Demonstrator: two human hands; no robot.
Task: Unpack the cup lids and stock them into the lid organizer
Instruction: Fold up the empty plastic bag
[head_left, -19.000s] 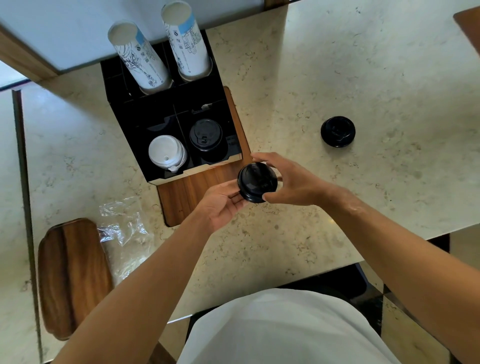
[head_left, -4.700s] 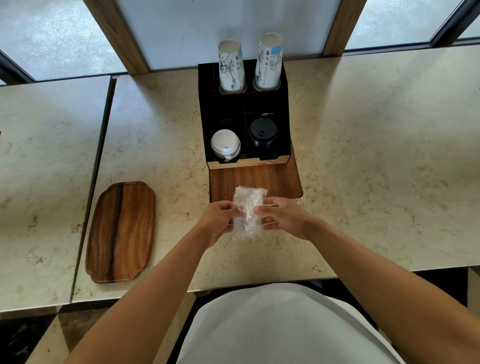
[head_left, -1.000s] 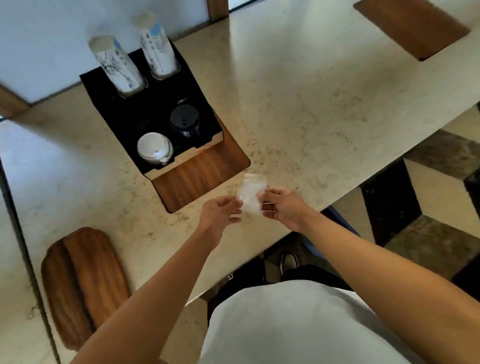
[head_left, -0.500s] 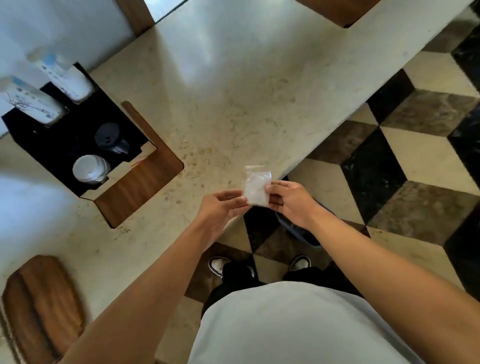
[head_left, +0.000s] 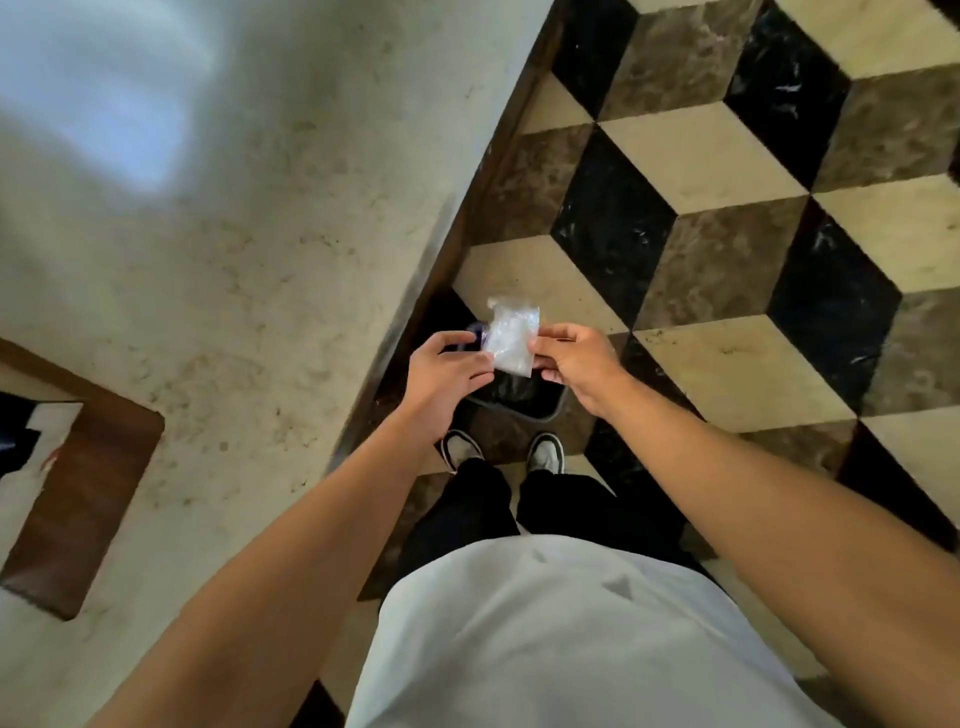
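A folded clear plastic bag (head_left: 510, 338) is held between both hands, off the counter and over the floor. My left hand (head_left: 441, 374) pinches its left edge and my right hand (head_left: 576, 364) pinches its right edge. Directly below the bag stands a dark bin (head_left: 524, 400), partly hidden by my hands. The black lid organizer (head_left: 13, 436) shows only as a sliver at the far left edge, on its wooden base (head_left: 88, 499). No lids are visible.
The marble counter (head_left: 234, 234) fills the left half, its edge running diagonally down past my left hand. A checkered tile floor (head_left: 727, 208) covers the right. My shoes (head_left: 545, 452) stand just behind the bin.
The view has swung right and down, away from the organizer. Both hands carried the folded bag off the counter edge to a spot above the bin on the floor.
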